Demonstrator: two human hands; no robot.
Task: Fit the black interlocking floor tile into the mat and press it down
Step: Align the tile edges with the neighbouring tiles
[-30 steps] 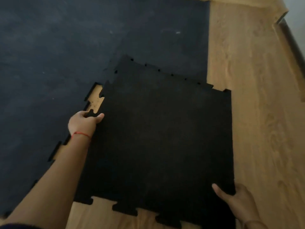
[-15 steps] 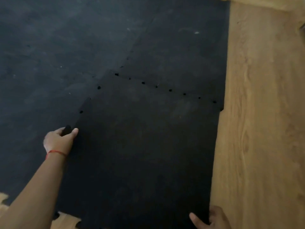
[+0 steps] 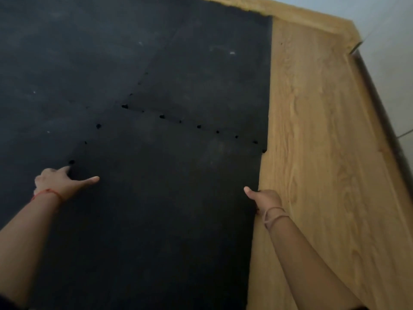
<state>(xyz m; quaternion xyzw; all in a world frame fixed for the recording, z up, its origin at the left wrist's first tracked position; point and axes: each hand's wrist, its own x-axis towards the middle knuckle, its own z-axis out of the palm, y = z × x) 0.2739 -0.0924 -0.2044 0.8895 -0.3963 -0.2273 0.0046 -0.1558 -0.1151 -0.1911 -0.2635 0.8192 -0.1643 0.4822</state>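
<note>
The black interlocking tile (image 3: 169, 198) lies flat in the corner of the darker mat (image 3: 67, 63). Its far and left seams show as rows of small dark gaps. My left hand (image 3: 60, 184) rests on the left seam with thumb and forefinger spread, the thumb on the tile and the forefinger next to a gap. At the tile's right edge my right hand (image 3: 264, 198) has its thumb on top, and its fingers curl at the edge, out of sight.
Bare light wooden floor (image 3: 324, 175) runs along the right of the mat. A wooden skirting (image 3: 312, 21) and a pale wall (image 3: 393, 63) close off the far right corner.
The tile has slid up and left into the mat, covering the wood gap along the left seam. My left hand has let go of the edge and spread flat. My right hand has moved up the right edge.
</note>
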